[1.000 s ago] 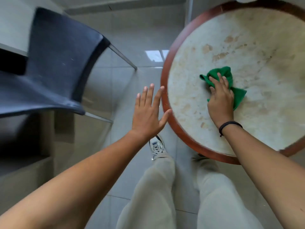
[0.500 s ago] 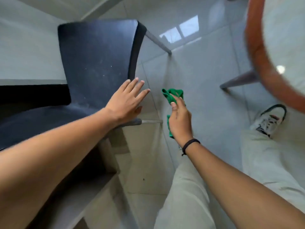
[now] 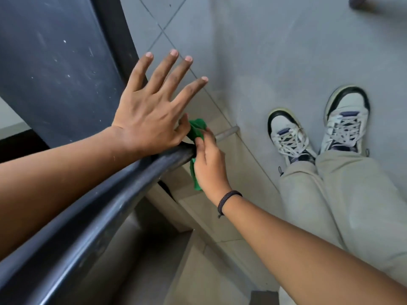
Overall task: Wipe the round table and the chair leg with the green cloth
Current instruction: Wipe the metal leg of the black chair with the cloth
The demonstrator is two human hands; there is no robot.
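Observation:
My right hand (image 3: 208,166) grips the green cloth (image 3: 196,130) and presses it against the top of the grey metal chair leg (image 3: 226,132), right below the front corner of the black chair (image 3: 59,69). Part of the cloth hangs down behind my palm. My left hand (image 3: 152,108) lies flat with spread fingers on the chair's front edge, above the cloth. The round table is out of view except for the foot of one leg (image 3: 361,1) at the top right.
My two white sneakers (image 3: 319,128) and beige trousers (image 3: 343,205) fill the right side on the grey tiled floor (image 3: 264,51). A low dark ledge (image 3: 19,148) runs behind the chair at the left.
The view has swung from the table down to the chair. My right hand carried the cloth off the tabletop to the chair leg; my left hand came down onto the chair's edge.

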